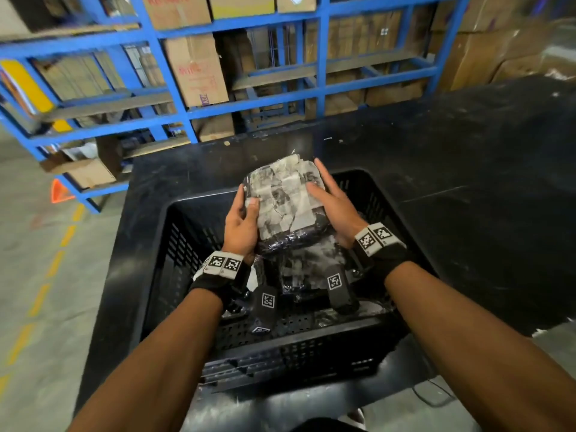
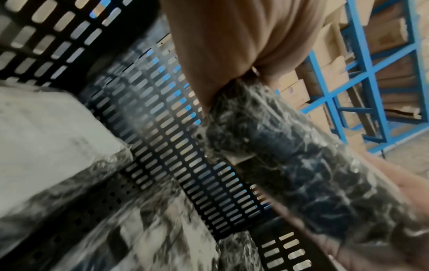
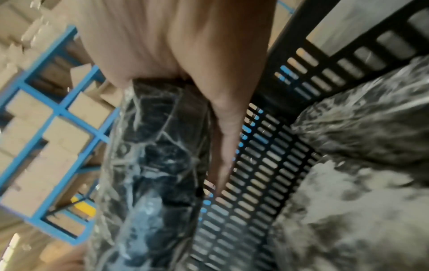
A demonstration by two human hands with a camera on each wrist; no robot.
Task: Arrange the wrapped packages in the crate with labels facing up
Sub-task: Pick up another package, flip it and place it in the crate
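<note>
A wrapped package in dark plastic, with torn white label patches facing up, hangs over the far half of the black slotted crate. My left hand grips its left edge, thumb on top and fingers under it. My right hand holds the right edge, thumb on top and fingers stretched along the side. In the wrist views the package runs out from each palm above the crate wall. More wrapped packages lie inside the crate.
The crate stands on a black table near its front edge. Blue racks with cardboard boxes rise just behind the table. Grey floor with a dashed yellow line runs along the left, with an orange marker by the rack.
</note>
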